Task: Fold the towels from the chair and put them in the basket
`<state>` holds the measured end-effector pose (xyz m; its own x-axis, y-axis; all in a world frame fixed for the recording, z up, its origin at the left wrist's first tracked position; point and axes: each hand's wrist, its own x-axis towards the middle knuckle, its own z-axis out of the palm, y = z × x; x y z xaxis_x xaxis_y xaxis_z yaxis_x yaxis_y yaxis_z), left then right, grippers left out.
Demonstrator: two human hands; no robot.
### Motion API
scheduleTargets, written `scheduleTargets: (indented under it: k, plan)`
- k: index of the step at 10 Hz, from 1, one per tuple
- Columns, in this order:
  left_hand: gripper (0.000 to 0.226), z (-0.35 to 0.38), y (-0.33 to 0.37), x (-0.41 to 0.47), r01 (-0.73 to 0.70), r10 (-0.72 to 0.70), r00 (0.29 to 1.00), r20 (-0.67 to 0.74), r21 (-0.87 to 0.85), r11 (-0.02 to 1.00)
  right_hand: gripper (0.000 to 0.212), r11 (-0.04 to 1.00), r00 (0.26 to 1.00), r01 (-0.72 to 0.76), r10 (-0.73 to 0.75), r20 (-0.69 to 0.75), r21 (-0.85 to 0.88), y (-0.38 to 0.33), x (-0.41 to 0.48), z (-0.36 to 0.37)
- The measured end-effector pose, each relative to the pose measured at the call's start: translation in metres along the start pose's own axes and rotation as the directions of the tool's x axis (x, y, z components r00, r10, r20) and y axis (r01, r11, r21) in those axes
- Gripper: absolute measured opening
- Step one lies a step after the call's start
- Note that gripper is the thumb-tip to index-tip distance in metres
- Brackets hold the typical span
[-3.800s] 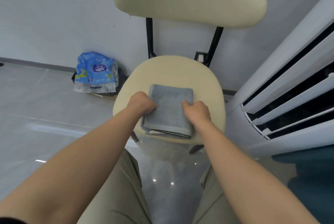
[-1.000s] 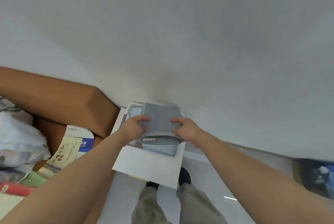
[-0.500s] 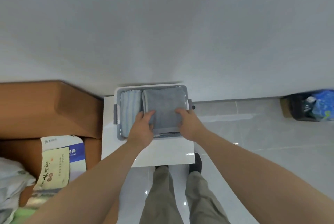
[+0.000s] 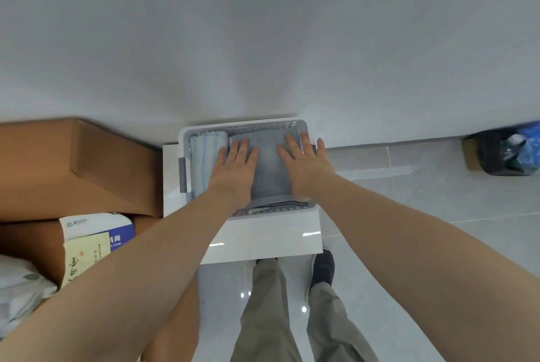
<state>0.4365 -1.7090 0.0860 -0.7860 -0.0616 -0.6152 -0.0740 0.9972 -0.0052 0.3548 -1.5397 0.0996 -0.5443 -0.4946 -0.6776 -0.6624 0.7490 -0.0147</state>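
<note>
Grey terry cloth lies under both my palms: the folded grey towel [image 4: 270,162] sits inside the basket [image 4: 248,127]. My left hand [image 4: 235,167] is spread flat on the towel's left half, fingers [image 4: 244,146] straight and slightly fanned, gripping nothing. My right hand [image 4: 305,164] lies just as flat on the right half, its fingers [image 4: 290,142] straight too, and the outer ones reach over the basket's right rim. Neither hand curls round anything; both press down with released, flat palms. A strip of grey towel shows between them. Just beside the little-finger edge of my left hand a pale blue striped towel [image 4: 207,154] lies in the same basket. Both forearms reach forward from the lower corners of the view and converge on the basket, wrists roughly level. Under my wrists the basket stands on a white worktop [image 4: 263,233]. Left of my left arm is a cardboard box [image 4: 87,165]; well off to the right of my right hand a dark bin [image 4: 496,159] stands on the tiled floor
</note>
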Motion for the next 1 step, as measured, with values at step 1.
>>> scheduleTargets:
  k: [1]
  plan:
    - [0.103,-0.0068,0.0048,-0.0294,0.009,-0.011,0.999,-0.05,-0.028,1.0,0.098,0.992,0.989,0.058,-0.041,-0.139,0.116,0.007,-0.0263,-0.0002]
